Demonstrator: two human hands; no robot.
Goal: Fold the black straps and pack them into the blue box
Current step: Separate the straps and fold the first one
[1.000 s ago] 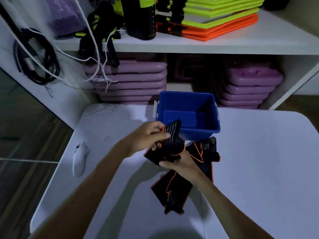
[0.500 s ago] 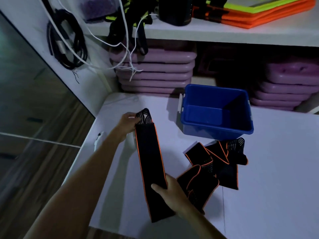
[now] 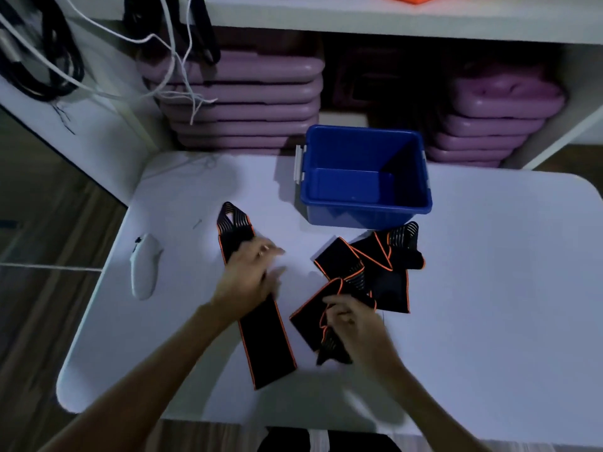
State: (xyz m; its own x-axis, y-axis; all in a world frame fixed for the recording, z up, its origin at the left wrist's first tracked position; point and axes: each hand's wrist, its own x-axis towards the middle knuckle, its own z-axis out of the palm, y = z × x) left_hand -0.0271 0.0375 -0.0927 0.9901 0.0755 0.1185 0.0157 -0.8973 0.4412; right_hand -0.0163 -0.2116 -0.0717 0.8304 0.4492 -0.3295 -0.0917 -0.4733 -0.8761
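A left hand (image 3: 248,275) lies open, apparently flat, on a black strap (image 3: 257,308) stretched along the white counter (image 3: 489,288); the right hand (image 3: 350,321) grips a second strap (image 3: 313,318). The blue box (image 3: 365,177) stands beyond them.

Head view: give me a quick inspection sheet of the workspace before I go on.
Surface: white table, lit dimly.
Job's things: blue box empty; one flat strap laid out straight; strap pile bunched in front of the box.
Clutter: white mouse at the table's left edge.
Grips: left hand flat on the straight strap; right hand closed on a crumpled strap.
Cables: white cords and a black cable coil hanging at upper left.
Surroundings: shelf behind, purple stacks under it.
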